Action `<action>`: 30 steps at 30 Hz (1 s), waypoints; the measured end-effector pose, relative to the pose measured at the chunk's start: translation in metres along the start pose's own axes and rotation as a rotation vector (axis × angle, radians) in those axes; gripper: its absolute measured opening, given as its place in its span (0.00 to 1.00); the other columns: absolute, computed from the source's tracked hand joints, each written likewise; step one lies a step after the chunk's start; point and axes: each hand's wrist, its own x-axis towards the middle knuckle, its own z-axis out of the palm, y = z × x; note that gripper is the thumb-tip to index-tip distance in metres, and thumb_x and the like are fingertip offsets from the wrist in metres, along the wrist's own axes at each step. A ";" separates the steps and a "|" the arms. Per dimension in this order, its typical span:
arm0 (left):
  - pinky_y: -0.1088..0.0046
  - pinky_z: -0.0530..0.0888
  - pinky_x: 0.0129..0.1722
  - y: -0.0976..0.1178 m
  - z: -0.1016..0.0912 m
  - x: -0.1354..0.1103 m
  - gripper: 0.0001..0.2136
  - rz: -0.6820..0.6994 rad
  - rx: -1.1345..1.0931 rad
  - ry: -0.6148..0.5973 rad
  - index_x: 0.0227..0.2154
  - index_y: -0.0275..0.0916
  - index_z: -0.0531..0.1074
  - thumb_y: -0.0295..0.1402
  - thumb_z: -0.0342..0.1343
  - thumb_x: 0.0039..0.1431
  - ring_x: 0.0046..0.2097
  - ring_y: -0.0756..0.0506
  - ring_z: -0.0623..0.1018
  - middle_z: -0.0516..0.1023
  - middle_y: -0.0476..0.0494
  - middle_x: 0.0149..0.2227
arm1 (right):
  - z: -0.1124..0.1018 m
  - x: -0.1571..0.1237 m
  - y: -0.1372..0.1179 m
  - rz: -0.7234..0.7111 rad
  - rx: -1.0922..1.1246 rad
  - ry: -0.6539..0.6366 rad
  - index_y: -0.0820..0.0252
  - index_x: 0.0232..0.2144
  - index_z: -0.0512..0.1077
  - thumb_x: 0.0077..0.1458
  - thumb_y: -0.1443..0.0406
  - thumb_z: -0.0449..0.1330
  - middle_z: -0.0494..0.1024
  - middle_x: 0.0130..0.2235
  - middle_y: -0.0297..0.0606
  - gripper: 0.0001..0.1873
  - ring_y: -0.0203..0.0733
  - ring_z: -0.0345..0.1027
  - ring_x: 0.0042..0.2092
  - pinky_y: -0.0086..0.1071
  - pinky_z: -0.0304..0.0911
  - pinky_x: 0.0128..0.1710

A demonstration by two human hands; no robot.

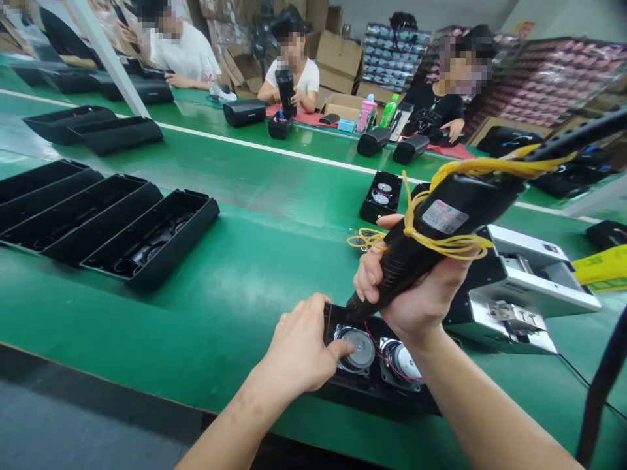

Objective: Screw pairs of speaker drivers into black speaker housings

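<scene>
My right hand [416,287] is closed round a black electric screwdriver [441,225] bound with yellow cord. Its tip points down at the far left corner of a black speaker housing [372,385] lying at the near edge of the green belt. Two round speaker drivers [360,349] with a red wire sit in that housing. My left hand [298,349] rests on the housing's left end, with a finger pressed on the left driver.
Several empty black housings [147,238] lie in a row at left on the green belt [255,261]. A white and black machine [519,287] stands right of my hands. Another housing with drivers [382,194] lies beyond. Three people sit across the belt among boxes.
</scene>
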 end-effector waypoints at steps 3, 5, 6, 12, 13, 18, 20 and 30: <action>0.50 0.74 0.54 0.001 -0.002 -0.001 0.22 -0.003 0.000 -0.003 0.53 0.45 0.70 0.43 0.67 0.60 0.57 0.28 0.80 0.81 0.41 0.51 | 0.001 -0.001 -0.001 0.002 0.002 -0.002 0.53 0.48 0.75 0.58 0.28 0.57 0.71 0.21 0.26 0.39 0.33 0.57 0.15 0.28 0.57 0.15; 0.49 0.74 0.55 0.002 -0.002 -0.001 0.22 -0.001 -0.002 -0.002 0.53 0.45 0.70 0.43 0.67 0.59 0.57 0.28 0.80 0.81 0.41 0.51 | 0.002 -0.002 -0.001 0.005 0.001 -0.009 0.53 0.47 0.75 0.56 0.28 0.59 0.71 0.21 0.26 0.39 0.34 0.58 0.15 0.28 0.57 0.15; 0.49 0.74 0.55 0.002 -0.003 -0.001 0.21 0.000 -0.003 -0.001 0.52 0.45 0.70 0.43 0.67 0.59 0.57 0.29 0.80 0.81 0.42 0.50 | 0.002 -0.002 -0.001 0.007 -0.002 -0.006 0.53 0.47 0.75 0.55 0.28 0.59 0.71 0.21 0.26 0.39 0.34 0.58 0.15 0.28 0.57 0.15; 0.49 0.73 0.56 0.000 -0.001 0.000 0.22 0.004 -0.009 0.002 0.53 0.46 0.70 0.43 0.68 0.59 0.57 0.29 0.80 0.81 0.43 0.51 | 0.003 -0.002 0.000 0.042 0.010 -0.047 0.53 0.46 0.75 0.51 0.28 0.63 0.72 0.22 0.27 0.40 0.36 0.60 0.15 0.29 0.57 0.13; 0.49 0.74 0.55 0.000 -0.001 0.000 0.22 0.005 -0.009 0.002 0.53 0.46 0.70 0.43 0.68 0.59 0.57 0.29 0.80 0.81 0.43 0.51 | 0.002 -0.002 0.000 0.053 0.011 -0.060 0.53 0.46 0.74 0.51 0.27 0.63 0.72 0.21 0.27 0.41 0.36 0.60 0.15 0.29 0.57 0.13; 0.50 0.74 0.55 0.000 -0.002 0.000 0.21 0.017 -0.009 -0.007 0.52 0.46 0.69 0.42 0.68 0.60 0.57 0.29 0.80 0.81 0.43 0.51 | -0.006 -0.002 0.000 0.090 0.026 -0.178 0.52 0.49 0.71 0.54 0.29 0.62 0.74 0.22 0.28 0.39 0.38 0.62 0.16 0.31 0.60 0.15; 0.50 0.74 0.55 0.001 -0.002 0.000 0.21 0.020 -0.009 -0.010 0.52 0.46 0.69 0.43 0.68 0.60 0.57 0.29 0.80 0.81 0.42 0.51 | -0.008 -0.002 0.000 0.101 0.030 -0.211 0.52 0.49 0.71 0.55 0.30 0.62 0.75 0.23 0.29 0.38 0.39 0.64 0.16 0.32 0.61 0.16; 0.51 0.73 0.55 0.002 -0.004 -0.001 0.19 0.015 -0.004 -0.019 0.50 0.45 0.69 0.42 0.67 0.60 0.57 0.30 0.80 0.81 0.43 0.50 | -0.002 -0.003 -0.001 0.075 0.008 -0.147 0.54 0.49 0.71 0.53 0.28 0.62 0.72 0.22 0.28 0.41 0.37 0.59 0.15 0.31 0.57 0.14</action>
